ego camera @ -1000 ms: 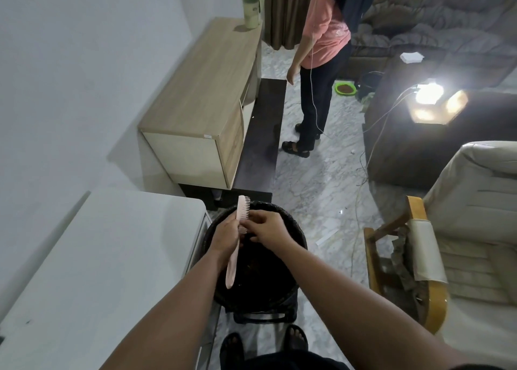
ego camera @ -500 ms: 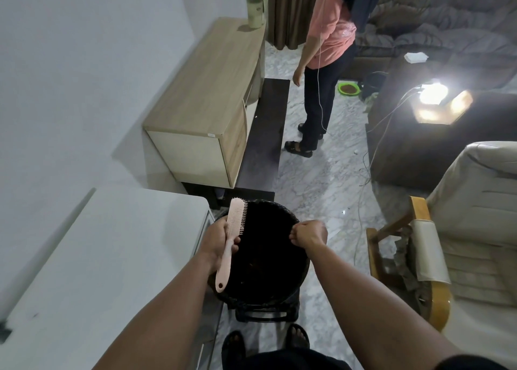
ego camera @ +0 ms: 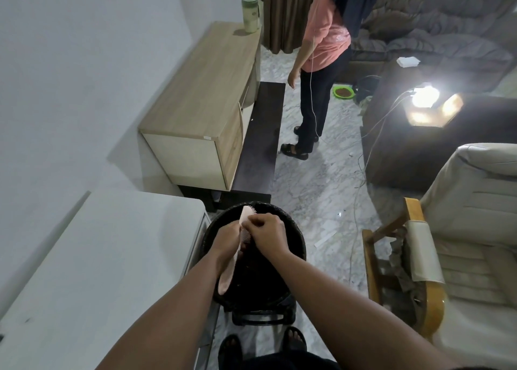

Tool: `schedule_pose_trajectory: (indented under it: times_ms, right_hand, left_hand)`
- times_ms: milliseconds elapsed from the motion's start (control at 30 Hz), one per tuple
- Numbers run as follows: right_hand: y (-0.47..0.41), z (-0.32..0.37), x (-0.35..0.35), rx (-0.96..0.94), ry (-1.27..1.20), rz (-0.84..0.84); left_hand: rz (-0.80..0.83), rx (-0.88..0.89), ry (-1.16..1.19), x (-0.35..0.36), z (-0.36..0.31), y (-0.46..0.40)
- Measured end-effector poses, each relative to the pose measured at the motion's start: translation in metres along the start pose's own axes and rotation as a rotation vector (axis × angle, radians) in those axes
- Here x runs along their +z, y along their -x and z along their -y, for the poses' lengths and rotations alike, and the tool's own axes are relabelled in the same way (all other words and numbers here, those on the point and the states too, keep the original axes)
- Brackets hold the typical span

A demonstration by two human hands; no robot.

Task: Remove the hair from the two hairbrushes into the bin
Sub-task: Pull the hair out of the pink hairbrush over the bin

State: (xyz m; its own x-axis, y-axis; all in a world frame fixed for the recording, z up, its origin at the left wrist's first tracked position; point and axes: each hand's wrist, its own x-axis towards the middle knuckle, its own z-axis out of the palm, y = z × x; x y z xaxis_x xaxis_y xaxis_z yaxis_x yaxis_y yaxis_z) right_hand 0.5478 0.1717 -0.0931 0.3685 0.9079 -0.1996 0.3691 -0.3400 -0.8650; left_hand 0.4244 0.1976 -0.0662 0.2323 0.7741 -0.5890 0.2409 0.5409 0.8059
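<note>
From the head camera, the left hand (ego camera: 225, 241) is wrapped around the middle of a pink plastic hairbrush (ego camera: 235, 250). The brush is long and flat, with a rounded top end and a smooth handle that points down toward the person. It is held right over the open mouth of a round black bin (ego camera: 293, 238). The bin is dark inside, and its wall looks rough, maybe woven, but the light is too dim to be sure.

The right hand (ego camera: 270, 236) is curled, with its fingertips (ego camera: 251, 224) pinched together at the bristles near the top of the brush. It is too small to see if hair is between them.

A smooth white table (ego camera: 98, 257) stands just left of the bin. Past it is a boxy light wooden cabinet (ego camera: 201, 98) with a green jar (ego camera: 250, 14) on top. Another person in a pink shirt (ego camera: 321, 42) stands on the shiny marble floor (ego camera: 313, 190). A bright lamp (ego camera: 423, 98) glows on the right, near a cream chair with wooden arms (ego camera: 419, 257). The person's feet in sandals (ego camera: 293, 339) show below the bin.
</note>
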Motion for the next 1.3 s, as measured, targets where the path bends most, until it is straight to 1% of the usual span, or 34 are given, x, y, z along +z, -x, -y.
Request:
schedule_pose_trajectory:
  times_ms: [67, 133, 233, 267, 333, 400, 433, 533, 567, 600, 633, 667, 767, 800, 867, 933, 967, 1000, 1033, 1100, 1167, 1267, 1300]
  right_hand:
    - [0.0, -0.006, -0.003, 0.003, 0.025, 0.013]
    - [0.0, -0.009, -0.008, 0.048, 0.007, 0.061]
    - [0.003, -0.012, -0.005, 0.184, -0.05, 0.065]
    - [0.005, -0.014, -0.002, 0.257, -0.104, 0.056]
    - [0.008, -0.019, 0.002, 0.448, -0.302, 0.029]
    - [0.003, -0.029, -0.008, 0.609, -0.506, -0.055]
    - [-0.003, -0.036, -0.018, 0.636, -0.535, -0.109]
    - [-0.019, -0.053, -0.056, 0.646, -0.544, -0.28]
    - [-0.022, -0.056, -0.063, 0.647, -0.538, -0.322]
    - [-0.023, -0.057, -0.066, 0.637, -0.531, -0.327]
    - [-0.022, -0.053, -0.066, 0.617, -0.525, -0.28]
    - [-0.02, -0.049, -0.063, 0.579, -0.503, -0.187]
    - [-0.015, -0.032, -0.047, 0.397, -0.263, 0.163]
    - [-0.012, -0.027, -0.04, 0.355, -0.246, 0.254]
    - [-0.007, -0.014, -0.026, 0.357, -0.359, 0.36]
    - [-0.004, -0.002, -0.016, 0.43, -0.552, 0.404]
    - [-0.003, 0.0, -0.011, 0.459, -0.627, 0.389]
    - [-0.003, 0.001, -0.009, 0.466, -0.642, 0.35]
    - [-0.004, 0.002, -0.009, 0.459, -0.589, 0.295]
    - [-0.009, -0.001, -0.01, 0.44, -0.39, 0.198]
    - [-0.015, -0.004, -0.011, 0.458, -0.307, 0.085]
    - [-0.026, -0.01, -0.02, 0.551, -0.42, -0.146]
    - [-0.028, -0.011, -0.025, 0.571, -0.452, -0.191]
  left_hand:
    - [0.031, -0.059, -0.112, -0.005, -0.001, 0.003]
    - [0.066, -0.128, -0.158, -0.01, 0.002, 0.003]
    - [0.037, -0.187, -0.253, -0.007, 0.004, -0.003]
    - [0.032, -0.19, -0.296, -0.004, 0.004, -0.004]
    - [0.032, -0.207, -0.383, -0.005, 0.004, -0.005]
    - [-0.013, -0.257, -0.466, -0.019, 0.008, -0.01]
    - [-0.061, -0.277, -0.455, -0.029, 0.013, -0.012]
    - [-0.169, -0.33, -0.305, -0.054, 0.024, -0.013]
    - [-0.195, -0.335, -0.244, -0.057, 0.025, -0.011]
    - [-0.209, -0.338, -0.187, -0.057, 0.026, -0.011]
    - [-0.204, -0.337, -0.133, -0.055, 0.026, -0.011]
    - [-0.191, -0.332, -0.082, -0.053, 0.026, -0.015]
    - [-0.149, -0.312, 0.066, -0.043, 0.022, -0.015]
    - [-0.132, -0.295, 0.088, -0.038, 0.019, -0.013]
    - [-0.084, -0.26, 0.105, -0.026, 0.012, -0.01]
    - [-0.036, -0.216, 0.112, -0.014, 0.004, -0.007]
    - [-0.023, -0.191, 0.104, -0.01, 0.002, -0.007]
    - [-0.022, -0.159, 0.076, -0.007, 0.0, -0.006]
    - [-0.023, -0.118, 0.033, -0.006, -0.002, -0.004]
    - [-0.023, -0.03, -0.077, -0.006, -0.001, -0.003]
    - [-0.006, 0.014, -0.126, -0.005, 0.001, -0.004]
    - [0.016, 0.02, -0.068, -0.003, 0.0, -0.005]
    - [0.009, 0.019, -0.036, -0.004, -0.001, -0.005]
